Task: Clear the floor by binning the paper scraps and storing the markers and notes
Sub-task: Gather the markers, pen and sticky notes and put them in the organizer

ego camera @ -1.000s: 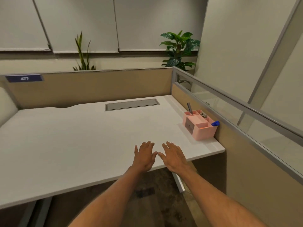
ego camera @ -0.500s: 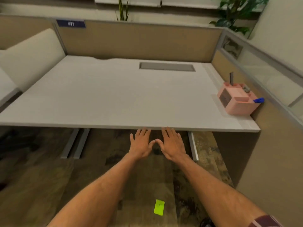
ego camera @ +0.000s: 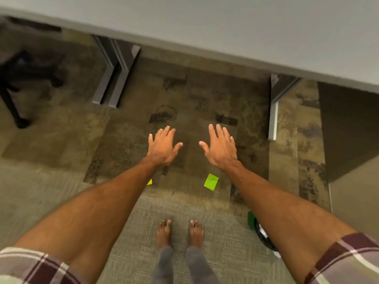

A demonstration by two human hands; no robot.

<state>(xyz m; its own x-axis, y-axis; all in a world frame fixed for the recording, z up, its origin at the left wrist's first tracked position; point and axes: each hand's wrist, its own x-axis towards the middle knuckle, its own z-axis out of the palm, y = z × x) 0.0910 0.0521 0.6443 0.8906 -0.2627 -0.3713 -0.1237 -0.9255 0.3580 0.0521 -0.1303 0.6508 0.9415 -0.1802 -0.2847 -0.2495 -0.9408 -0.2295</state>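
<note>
My left hand (ego camera: 163, 147) and my right hand (ego camera: 220, 148) are stretched out over the carpet, palms down, fingers spread, holding nothing. A lime-green sticky note (ego camera: 211, 181) lies on the floor just below my right wrist. A yellow note corner (ego camera: 149, 182) peeks out from under my left forearm. A green object (ego camera: 251, 220) and a dark, partly white thing (ego camera: 264, 237) lie on the floor beside my right forearm, mostly hidden.
The white desk edge (ego camera: 225, 27) runs across the top. Grey desk legs (ego camera: 114, 72) stand at the left and another leg (ego camera: 273, 107) at the right. A dark chair base (ego camera: 18, 99) is at far left. My bare feet (ego camera: 179, 232) stand on the carpet.
My view has tilted down from the desk top to the floor. My hands have moved apart. The pink organiser has left the view; the notes on the floor have come into it.
</note>
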